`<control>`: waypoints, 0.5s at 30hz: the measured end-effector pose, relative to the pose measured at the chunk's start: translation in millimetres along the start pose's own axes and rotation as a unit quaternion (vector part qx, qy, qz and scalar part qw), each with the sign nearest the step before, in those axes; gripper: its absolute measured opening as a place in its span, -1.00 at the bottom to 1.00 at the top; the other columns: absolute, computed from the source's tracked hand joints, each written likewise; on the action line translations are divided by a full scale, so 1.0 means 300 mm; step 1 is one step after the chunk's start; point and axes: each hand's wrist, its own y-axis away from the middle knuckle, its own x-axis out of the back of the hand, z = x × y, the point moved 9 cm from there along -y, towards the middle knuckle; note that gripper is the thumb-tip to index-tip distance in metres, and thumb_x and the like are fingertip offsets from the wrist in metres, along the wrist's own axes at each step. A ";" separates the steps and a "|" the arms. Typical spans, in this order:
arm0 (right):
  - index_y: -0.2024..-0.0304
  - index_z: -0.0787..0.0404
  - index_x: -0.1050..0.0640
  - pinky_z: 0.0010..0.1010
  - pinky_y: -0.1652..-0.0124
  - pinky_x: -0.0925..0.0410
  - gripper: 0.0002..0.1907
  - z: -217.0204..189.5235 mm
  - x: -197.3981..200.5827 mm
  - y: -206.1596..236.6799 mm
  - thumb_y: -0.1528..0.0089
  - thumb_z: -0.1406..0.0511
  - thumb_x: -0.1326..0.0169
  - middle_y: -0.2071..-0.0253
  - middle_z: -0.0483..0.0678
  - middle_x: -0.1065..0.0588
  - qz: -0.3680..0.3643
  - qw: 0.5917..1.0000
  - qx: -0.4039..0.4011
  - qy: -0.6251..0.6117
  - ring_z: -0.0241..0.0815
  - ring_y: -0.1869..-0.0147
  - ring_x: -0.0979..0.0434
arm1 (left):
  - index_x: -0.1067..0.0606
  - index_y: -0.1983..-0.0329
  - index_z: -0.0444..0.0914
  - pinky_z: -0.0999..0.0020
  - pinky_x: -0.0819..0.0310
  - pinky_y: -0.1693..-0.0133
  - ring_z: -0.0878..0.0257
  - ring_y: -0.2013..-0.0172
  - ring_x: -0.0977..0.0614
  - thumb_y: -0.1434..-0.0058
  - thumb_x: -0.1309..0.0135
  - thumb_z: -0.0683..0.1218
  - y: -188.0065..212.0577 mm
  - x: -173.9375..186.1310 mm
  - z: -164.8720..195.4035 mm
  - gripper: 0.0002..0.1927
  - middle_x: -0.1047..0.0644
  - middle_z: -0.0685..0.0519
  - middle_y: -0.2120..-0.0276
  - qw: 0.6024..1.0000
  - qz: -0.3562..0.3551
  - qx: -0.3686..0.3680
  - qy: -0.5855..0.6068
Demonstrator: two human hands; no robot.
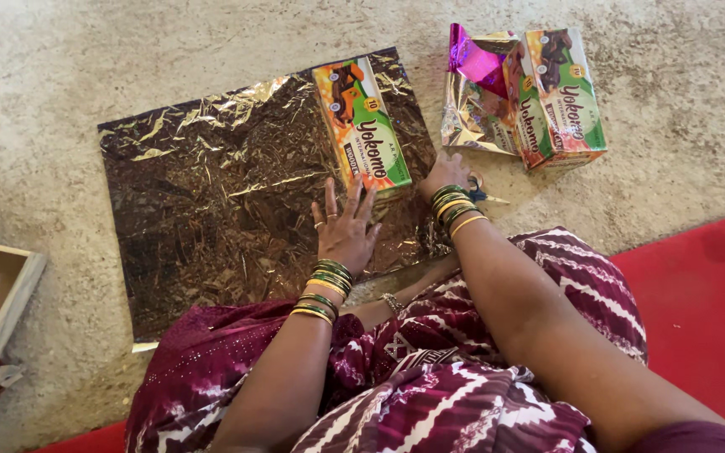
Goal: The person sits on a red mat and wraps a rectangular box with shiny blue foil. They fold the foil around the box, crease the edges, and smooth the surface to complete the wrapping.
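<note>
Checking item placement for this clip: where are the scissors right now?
In the head view, the scissors lie on the carpet under the right hand, just right of the foil sheet and below the two stacked boxes.

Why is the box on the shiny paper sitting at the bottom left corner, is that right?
Not quite. The head view shows the box lying at the top right corner of the shiny paper, not the bottom left. The left hand lies flat on the paper just below the box, its fingers spread. The right hand is at the paper's right edge.
</note>
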 end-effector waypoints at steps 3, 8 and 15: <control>-0.30 0.16 -0.30 0.01 -0.22 -0.32 -0.18 0.020 -0.009 -0.015 -0.06 0.17 -0.36 -0.30 0.14 -0.24 -0.004 0.999 -0.008 -0.031 0.33 -0.34 -0.32 | 0.02 -0.57 0.11 -0.38 0.38 -0.39 -0.14 -0.50 0.36 -0.36 0.04 0.18 0.001 -0.005 -0.004 -0.24 0.26 0.17 -0.56 1.000 -0.003 0.006 0.004; -0.28 0.18 -0.34 0.01 -0.23 -0.34 -0.24 0.033 0.002 -0.023 -0.07 0.20 -0.32 -0.28 0.20 -0.29 0.013 0.998 -0.013 -0.063 0.31 -0.32 -0.38 | 0.06 -0.58 0.14 -0.38 0.36 -0.39 -0.14 -0.50 0.34 -0.37 0.04 0.17 0.002 -0.006 -0.004 -0.23 0.31 0.21 -0.56 1.000 -0.024 0.011 0.005; -0.22 0.18 -0.37 0.00 -0.23 -0.30 -0.25 0.003 0.023 0.016 -0.08 0.10 -0.38 -0.27 0.11 -0.27 0.030 0.999 0.005 -0.023 0.23 -0.38 -0.26 | 0.08 -0.58 0.16 -0.36 0.35 -0.40 -0.11 -0.51 0.34 -0.36 0.05 0.15 -0.003 -0.006 -0.004 -0.22 0.34 0.22 -0.56 0.999 -0.046 0.017 0.009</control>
